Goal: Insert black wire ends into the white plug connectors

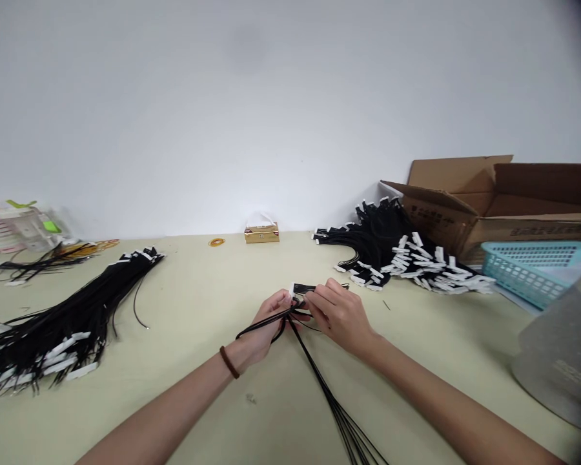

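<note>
Both my hands are on one black wire harness (326, 387) over the middle of the table. My left hand (266, 326) is closed around the wires just below a white connector (292, 290), and a loop of wire lies over its wrist side. The fingers of my right hand (336, 313) pinch the black wires close to that connector. What exactly lies between the fingertips is partly hidden. The loose wire tails fan out towards the table's front edge.
Bundled black harnesses (72, 316) lie at left, and a pile of harnesses with white connectors (382, 232) at back right. Beside them stand an open cardboard box (445, 219), a turquoise basket (518, 278) and a grey container (561, 355). A tissue pack (261, 234) and rubber bands (217, 242) are near the wall.
</note>
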`<action>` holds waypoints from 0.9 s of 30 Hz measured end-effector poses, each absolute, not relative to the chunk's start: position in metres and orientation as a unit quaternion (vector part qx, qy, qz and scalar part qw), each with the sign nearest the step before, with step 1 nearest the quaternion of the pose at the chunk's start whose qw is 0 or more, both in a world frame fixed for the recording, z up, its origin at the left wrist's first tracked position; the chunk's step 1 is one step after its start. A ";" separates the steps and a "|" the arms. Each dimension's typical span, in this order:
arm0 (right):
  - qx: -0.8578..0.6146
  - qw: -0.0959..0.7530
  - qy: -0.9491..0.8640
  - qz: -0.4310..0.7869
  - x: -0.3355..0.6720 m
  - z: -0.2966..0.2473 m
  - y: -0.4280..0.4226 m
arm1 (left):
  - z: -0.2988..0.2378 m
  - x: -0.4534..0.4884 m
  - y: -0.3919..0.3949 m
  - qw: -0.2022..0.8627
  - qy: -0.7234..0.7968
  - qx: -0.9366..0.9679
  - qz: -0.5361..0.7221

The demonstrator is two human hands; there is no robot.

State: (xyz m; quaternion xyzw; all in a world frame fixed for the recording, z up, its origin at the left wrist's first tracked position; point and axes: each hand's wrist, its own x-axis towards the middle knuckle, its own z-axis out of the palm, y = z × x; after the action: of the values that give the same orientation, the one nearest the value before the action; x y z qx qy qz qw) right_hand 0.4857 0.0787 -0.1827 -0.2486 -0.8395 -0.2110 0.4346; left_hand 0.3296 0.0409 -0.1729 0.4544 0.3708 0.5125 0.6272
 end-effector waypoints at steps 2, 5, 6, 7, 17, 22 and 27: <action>-0.251 0.433 -0.841 -0.205 0.485 -0.183 0.079 | -0.172 0.330 0.040 0.624 0.375 0.452 0.515; -0.249 0.431 -0.845 -0.197 0.485 -0.184 0.079 | -0.171 0.331 0.039 0.618 0.378 0.452 0.520; -0.248 0.430 -0.846 -0.195 0.485 -0.185 0.079 | -0.171 0.330 0.039 0.618 0.378 0.454 0.520; -0.247 0.429 -0.847 -0.194 0.486 -0.185 0.080 | -0.171 0.330 0.039 0.618 0.377 0.456 0.518; -0.249 0.433 -0.848 -0.177 0.485 -0.187 0.085 | -0.180 0.328 0.045 0.644 0.363 0.445 0.506; -0.209 0.465 -0.834 -0.211 0.486 -0.186 0.087 | -0.180 0.325 0.049 0.674 0.373 0.375 0.516; -0.109 0.427 -0.857 -0.268 0.485 -0.188 0.086 | -0.180 0.323 0.051 0.658 0.370 0.336 0.563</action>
State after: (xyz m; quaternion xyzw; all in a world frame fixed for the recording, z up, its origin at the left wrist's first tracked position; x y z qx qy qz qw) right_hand 0.4845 0.0858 -0.1884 -0.1094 -0.8568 -0.2685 0.4265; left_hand 0.3226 0.0507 -0.1799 0.3358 0.3700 0.5632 0.6581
